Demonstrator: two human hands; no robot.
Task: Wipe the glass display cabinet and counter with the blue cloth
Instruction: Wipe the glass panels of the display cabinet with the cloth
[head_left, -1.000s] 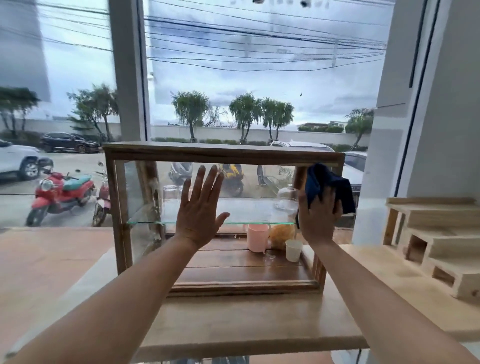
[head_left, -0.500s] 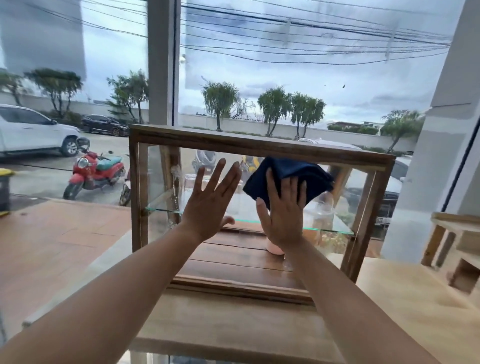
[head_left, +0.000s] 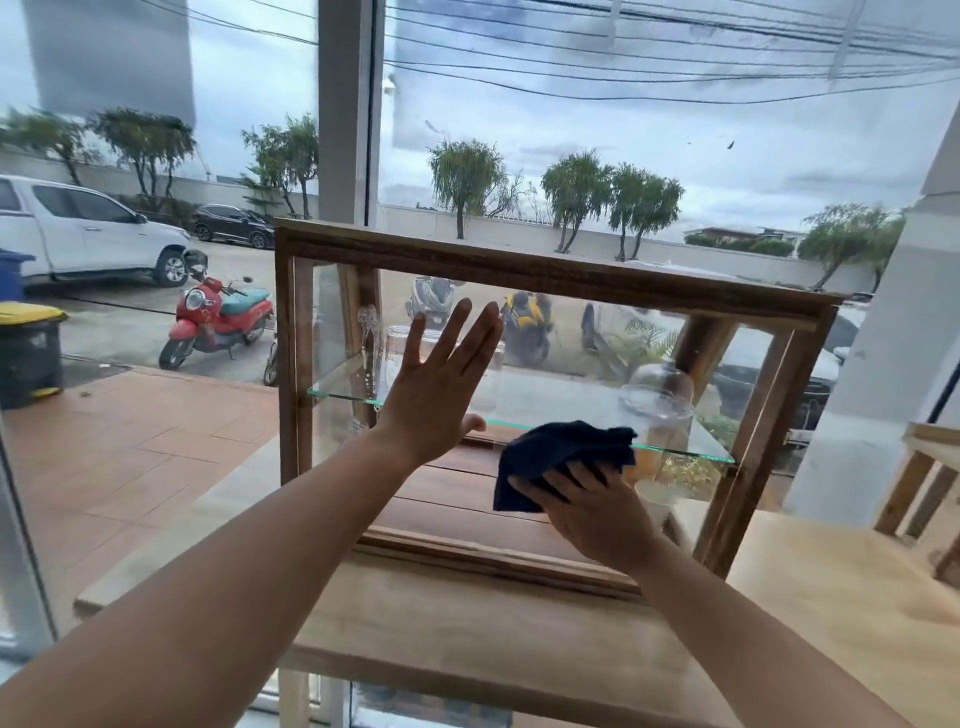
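Note:
A wood-framed glass display cabinet (head_left: 519, 265) stands on a pale wooden counter (head_left: 519, 618), with a glass shelf inside. My left hand (head_left: 436, 389) lies flat on the front glass left of centre, fingers spread, holding nothing. My right hand (head_left: 592, 514) presses a dark blue cloth (head_left: 556, 457) against the lower middle of the front glass. The cloth is bunched above my fingers and covers part of the pane.
Inside the cabinet, clear plastic dome cups (head_left: 657, 395) sit on the shelf and pale cups stand below at the right. A wooden rack (head_left: 930, 467) is at the right edge. A large window lies behind, with scooters and cars outside.
My right hand has carried the cloth from the upper right of the glass leftward, then down to the lower middle. My left hand has stayed flat on the glass. The camera has shifted.

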